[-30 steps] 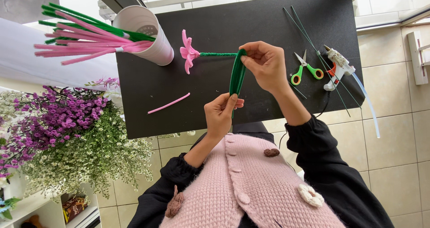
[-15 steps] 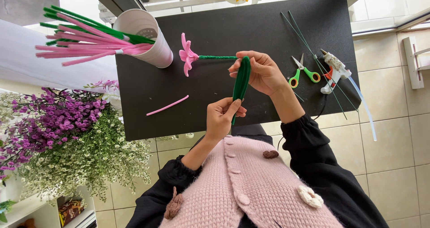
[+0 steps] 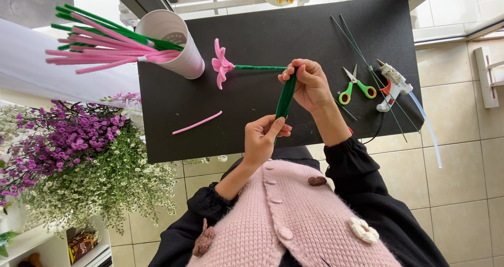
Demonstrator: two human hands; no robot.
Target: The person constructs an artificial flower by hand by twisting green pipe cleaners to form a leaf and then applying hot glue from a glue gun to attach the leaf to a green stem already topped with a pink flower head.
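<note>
green strip (image 3: 286, 96): folded chenille, over black board (image 3: 252, 125), beside the flower stem (image 3: 260, 67)
right hand (image 3: 311, 84): pinching strip's top and stem
left hand (image 3: 262, 135): pinching strip's lower end
scissors (image 3: 357, 86): just beyond right hand, glue gun (image 3: 391, 86) next
cup (image 3: 170, 41): board's far corner, holding pipe cleaners

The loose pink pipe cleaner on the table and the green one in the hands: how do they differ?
The pink pipe cleaner lies flat on the black table, untouched; the green pipe cleaner is held above it between the left hand and right hand. The pink one is a thin single strand, slightly curved; the green one looks folded double, so thicker. Both are fuzzy craft stems.
</note>
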